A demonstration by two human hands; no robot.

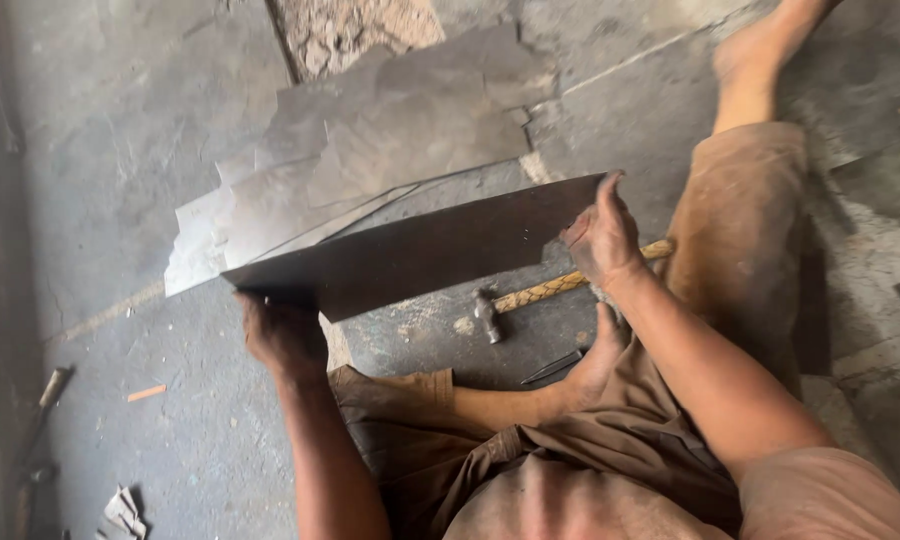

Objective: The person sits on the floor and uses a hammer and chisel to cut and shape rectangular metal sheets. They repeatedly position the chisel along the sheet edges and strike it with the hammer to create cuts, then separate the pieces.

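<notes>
I hold a dark, flat metal sheet [420, 250] above the floor, tilted, its long edge running left to right. My left hand [282, 335] grips its lower left corner from beneath. My right hand [600, 235] clasps its right end, fingers curled over the edge. Under the sheet lies a hammer [530, 297] with a pale patterned handle and a steel head resting on a dark slab. A small dark pointed tool [553, 367] lies beside my foot. I sit on the floor with my legs folded.
A stack of several grey cut metal sheets [370, 140] lies on the concrete floor behind the held sheet. Metal scraps [125, 512] and a small orange stick [147, 393] lie at the lower left. A dark tool [48, 395] rests by the left wall.
</notes>
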